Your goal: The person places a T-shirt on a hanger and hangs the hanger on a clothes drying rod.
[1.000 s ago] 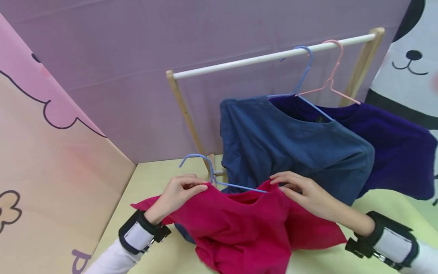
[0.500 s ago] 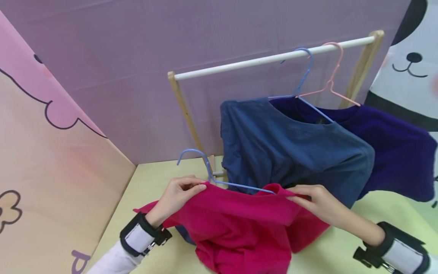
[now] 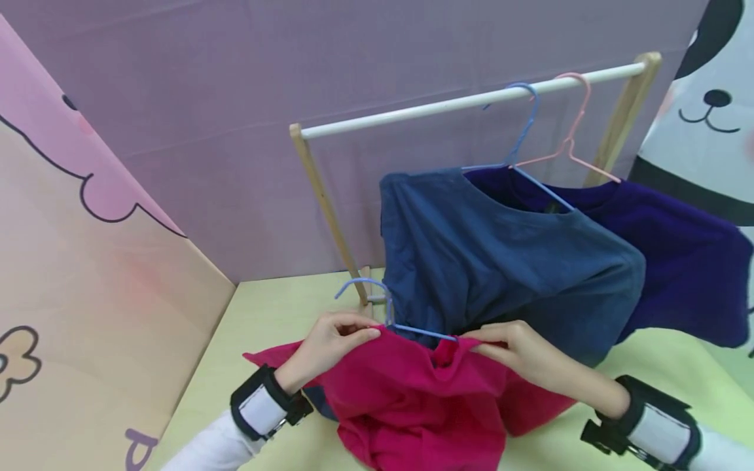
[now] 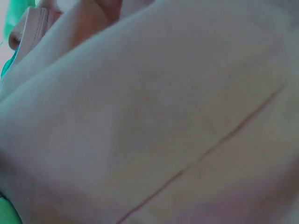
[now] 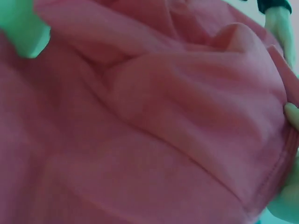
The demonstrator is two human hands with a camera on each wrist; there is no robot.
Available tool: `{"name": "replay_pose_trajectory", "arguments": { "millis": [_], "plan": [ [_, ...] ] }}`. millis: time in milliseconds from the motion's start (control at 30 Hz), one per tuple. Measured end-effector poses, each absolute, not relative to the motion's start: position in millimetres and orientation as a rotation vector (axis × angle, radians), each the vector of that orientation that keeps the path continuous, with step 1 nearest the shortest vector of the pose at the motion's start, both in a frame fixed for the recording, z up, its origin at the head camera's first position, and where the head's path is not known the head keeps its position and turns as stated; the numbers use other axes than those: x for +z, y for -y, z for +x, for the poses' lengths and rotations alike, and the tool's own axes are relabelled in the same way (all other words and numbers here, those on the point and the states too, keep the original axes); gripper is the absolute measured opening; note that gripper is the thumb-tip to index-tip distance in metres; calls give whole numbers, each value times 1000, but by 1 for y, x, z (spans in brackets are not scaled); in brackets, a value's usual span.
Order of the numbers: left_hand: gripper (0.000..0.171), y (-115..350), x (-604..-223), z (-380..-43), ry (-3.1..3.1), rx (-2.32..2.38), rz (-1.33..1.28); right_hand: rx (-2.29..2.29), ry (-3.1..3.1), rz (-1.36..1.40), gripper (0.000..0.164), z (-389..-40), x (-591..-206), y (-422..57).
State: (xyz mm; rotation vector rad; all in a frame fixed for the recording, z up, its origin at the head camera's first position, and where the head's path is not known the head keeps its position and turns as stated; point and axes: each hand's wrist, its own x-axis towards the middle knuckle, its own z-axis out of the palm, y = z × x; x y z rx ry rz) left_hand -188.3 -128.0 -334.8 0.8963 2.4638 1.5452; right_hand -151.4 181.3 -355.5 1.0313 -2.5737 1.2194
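Observation:
A crimson short-sleeved shirt (image 3: 412, 399) is bunched over the table in the head view. A blue hanger (image 3: 436, 334) sits at its neckline, hook up and pointing left, its lower part hidden inside the cloth. My left hand (image 3: 336, 347) pinches the shirt's collar edge beside the hanger's neck. On the other side of the neck opening, my right hand (image 3: 524, 353) pinches the collar near the end of the hanger's visible arm. Cloth (image 4: 140, 116) fills most of the left wrist view. In the right wrist view the shirt (image 5: 187, 107) spreads in folds.
Behind the hands stands a clothes rack with a white rod (image 3: 412, 113) and wooden legs. A blue-grey shirt (image 3: 495, 242) on a blue hanger and a dark purple shirt (image 3: 689, 255) on a pink hanger hang at its right. Some dark blue cloth (image 3: 318, 400) lies under the crimson shirt.
The right hand first pulled the collar rightward, then came back left. The left hand has shifted right, and the hanger's hook has moved right and lower with it.

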Motion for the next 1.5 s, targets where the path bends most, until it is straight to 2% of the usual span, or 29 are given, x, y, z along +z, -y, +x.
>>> {"name": "replay_pose_trajectory", "arguments": {
  "millis": [200,400,733,867,1233,1367,1500],
  "plan": [
    [22,121,-338,-189,-2439,1530,912,1298,2708,869,13,-146,-352,-177],
    [25,129,-336,-190,-2464,1482,852,1298,2753,759,9,-143,-345,-196],
    [23,137,-334,-191,-2527,1491,821,1525,2740,998,13,-141,-337,-229],
    [23,137,-335,-194,-2593,1480,844,1619,2729,1009,15,-137,-332,-235],
    [20,154,-336,-198,-2895,1571,907,1404,2766,695,17,-128,-309,-269],
    [17,157,-324,-191,-2942,1560,879,1221,2822,484,15,-129,-297,-286],
    [16,160,-327,-191,-2962,1540,871,1083,2864,264,24,-131,-280,-297]
  ]
}}
